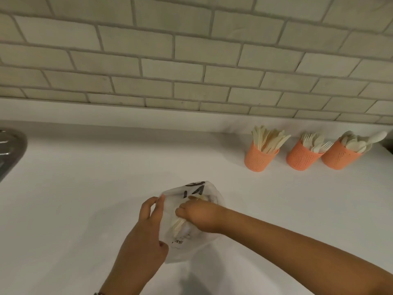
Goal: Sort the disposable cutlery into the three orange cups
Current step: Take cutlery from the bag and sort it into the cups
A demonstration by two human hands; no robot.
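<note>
Both hands work at a white bag point(180, 251), low in the middle of the frame.
Fingers of my left hand point(147, 233) curl round the bag's left edge and hold it against the tabletop point(85, 188). My right hand point(201, 216) clenches a bundle of pale cutlery point(177, 225) over the bag; which kind of piece it is I cannot tell. Well apart, at the right of the frame below the tiled wall point(170, 60), three orange cups stand in a row: the left cup point(258, 160) carries knives point(268, 138), the middle cup point(302, 160) forks point(316, 143), the right cup point(338, 157) spoons point(357, 141). A metal sink point(10, 145) shows at the left edge.
</note>
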